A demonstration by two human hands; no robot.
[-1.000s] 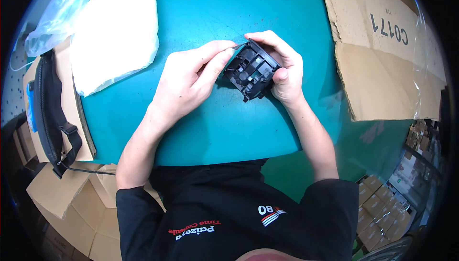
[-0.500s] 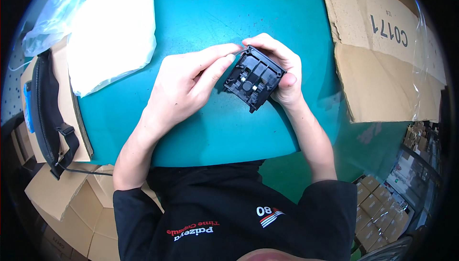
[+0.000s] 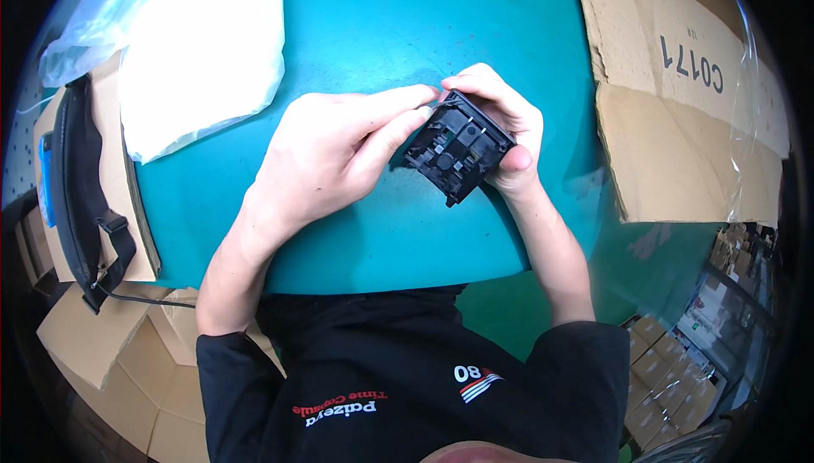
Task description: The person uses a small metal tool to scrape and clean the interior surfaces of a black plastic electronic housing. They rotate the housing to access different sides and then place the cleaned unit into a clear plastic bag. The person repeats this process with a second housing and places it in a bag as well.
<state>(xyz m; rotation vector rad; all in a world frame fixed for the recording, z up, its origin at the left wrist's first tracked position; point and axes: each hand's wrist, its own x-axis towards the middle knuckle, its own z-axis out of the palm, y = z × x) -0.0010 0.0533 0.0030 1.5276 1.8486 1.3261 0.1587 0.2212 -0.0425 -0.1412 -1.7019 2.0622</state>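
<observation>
A black plastic housing [image 3: 460, 151], square and tilted, is held above the green tabletop, its open side with ribs and small inner parts toward me. My right hand [image 3: 509, 124] grips it from the right, thumb on the near right edge and fingers behind the far edge. My left hand [image 3: 326, 149] is closed in a pinch, thumb and forefinger at the housing's far left corner. Something thin and dark seems to lie between those fingertips and the corner, too small to name.
The green table [image 3: 381, 30] lies beneath my hands. A white plastic-wrapped bundle [image 3: 203, 56] rests at the far left, beside a black strapped pouch [image 3: 80, 192] on cardboard. A large cardboard box [image 3: 687, 132] stands at the right; an open carton [image 3: 161, 378] sits below at the left.
The housing has shifted slightly right and toward me, and its tilt has changed a little. Both hands have moved with it, keeping their holds.
</observation>
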